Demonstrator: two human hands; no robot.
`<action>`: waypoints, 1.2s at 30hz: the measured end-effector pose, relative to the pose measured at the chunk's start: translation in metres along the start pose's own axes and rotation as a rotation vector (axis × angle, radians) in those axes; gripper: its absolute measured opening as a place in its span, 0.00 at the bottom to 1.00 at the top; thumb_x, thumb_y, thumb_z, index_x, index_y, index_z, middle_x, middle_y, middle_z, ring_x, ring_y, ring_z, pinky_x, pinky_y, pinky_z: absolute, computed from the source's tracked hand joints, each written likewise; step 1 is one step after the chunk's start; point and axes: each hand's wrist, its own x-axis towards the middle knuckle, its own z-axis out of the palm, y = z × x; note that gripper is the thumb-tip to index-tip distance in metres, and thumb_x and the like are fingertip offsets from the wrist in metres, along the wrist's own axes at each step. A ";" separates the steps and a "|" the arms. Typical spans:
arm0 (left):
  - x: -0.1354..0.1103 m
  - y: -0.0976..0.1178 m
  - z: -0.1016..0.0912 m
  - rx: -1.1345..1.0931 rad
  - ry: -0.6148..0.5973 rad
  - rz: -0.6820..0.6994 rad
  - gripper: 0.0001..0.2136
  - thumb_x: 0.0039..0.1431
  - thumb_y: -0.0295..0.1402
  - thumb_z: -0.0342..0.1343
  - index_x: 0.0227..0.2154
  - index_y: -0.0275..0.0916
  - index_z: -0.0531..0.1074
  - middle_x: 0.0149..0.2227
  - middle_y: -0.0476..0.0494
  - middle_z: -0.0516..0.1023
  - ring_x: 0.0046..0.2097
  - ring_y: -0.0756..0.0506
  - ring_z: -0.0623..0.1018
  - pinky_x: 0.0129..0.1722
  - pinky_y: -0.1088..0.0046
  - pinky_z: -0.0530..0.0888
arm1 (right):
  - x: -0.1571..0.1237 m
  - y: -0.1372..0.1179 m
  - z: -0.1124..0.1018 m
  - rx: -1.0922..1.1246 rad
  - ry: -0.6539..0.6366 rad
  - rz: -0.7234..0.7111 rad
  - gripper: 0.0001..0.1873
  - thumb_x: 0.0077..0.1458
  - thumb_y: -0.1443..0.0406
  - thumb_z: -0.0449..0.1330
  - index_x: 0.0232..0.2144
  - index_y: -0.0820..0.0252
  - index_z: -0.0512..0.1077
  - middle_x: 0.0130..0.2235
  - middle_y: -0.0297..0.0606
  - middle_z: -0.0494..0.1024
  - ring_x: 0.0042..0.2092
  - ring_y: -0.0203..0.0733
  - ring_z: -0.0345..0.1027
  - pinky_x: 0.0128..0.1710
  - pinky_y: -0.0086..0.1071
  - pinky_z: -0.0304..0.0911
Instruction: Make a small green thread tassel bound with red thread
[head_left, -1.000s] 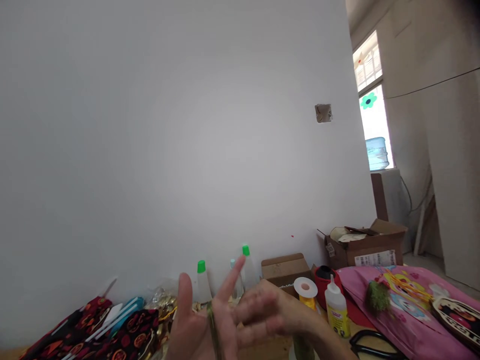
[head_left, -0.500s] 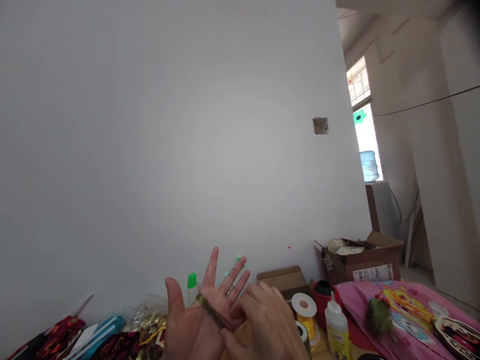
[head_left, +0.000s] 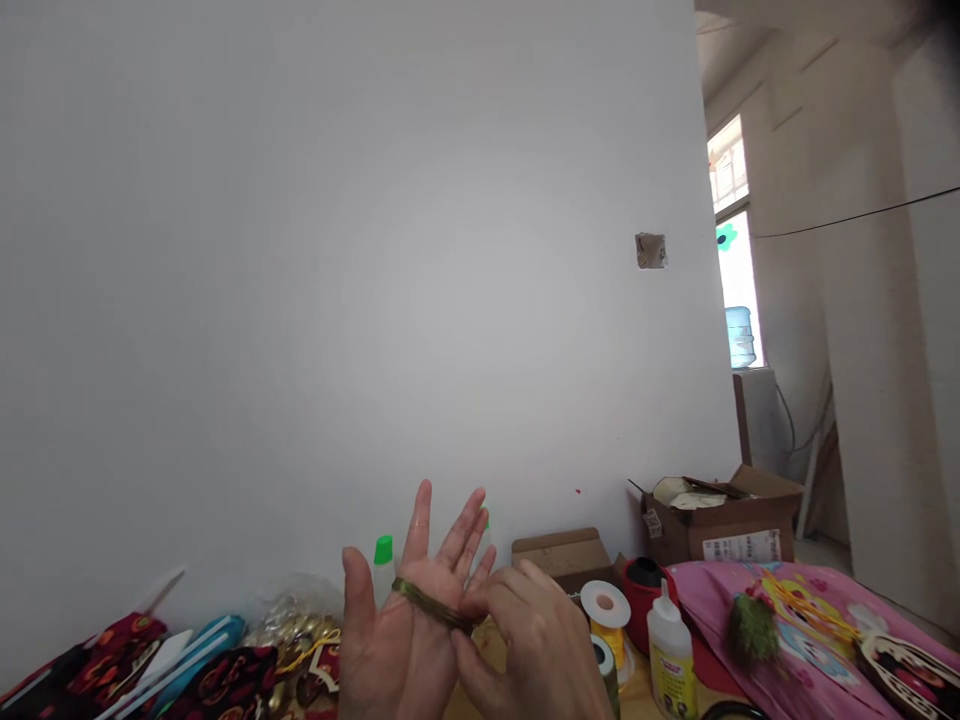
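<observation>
My left hand [head_left: 409, 625] is held up, palm facing me, with its fingers spread. Across that palm lies a small bundle of olive-green thread [head_left: 429, 602], one rounded end near the base of the index finger. My right hand [head_left: 529, 640] is closed at the bundle's other end, thumb and fingers pinching it. The pinched end is hidden by the fingers. To the right of my right hand stand a spool of yellow cord [head_left: 607, 612], a green thread spool [head_left: 604, 668] partly covered, and a glue bottle [head_left: 670, 660].
Behind stand a cardboard box [head_left: 739, 530], a red cone of thread [head_left: 646, 600] and a green-capped bottle [head_left: 384, 560]. On a pink cloth [head_left: 832, 590] lies a green tassel [head_left: 754, 628]. At left are patterned fabric [head_left: 232, 685] and a bag of gold beads [head_left: 292, 630]. A white wall [head_left: 337, 250] rises behind.
The thread bundle has turned flatter across my left palm. My right hand remains pinched at its end, and both hands have shifted slightly. The view has tilted a little.
</observation>
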 end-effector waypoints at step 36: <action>0.004 0.011 -0.031 -0.199 0.047 -0.192 0.36 0.53 0.52 0.40 0.58 0.35 0.36 0.60 0.29 0.50 0.60 0.37 0.49 0.56 0.59 0.50 | 0.001 0.008 0.000 0.527 -0.531 0.243 0.22 0.35 0.77 0.51 0.35 0.55 0.59 0.25 0.25 0.71 0.18 0.29 0.55 0.18 0.21 0.49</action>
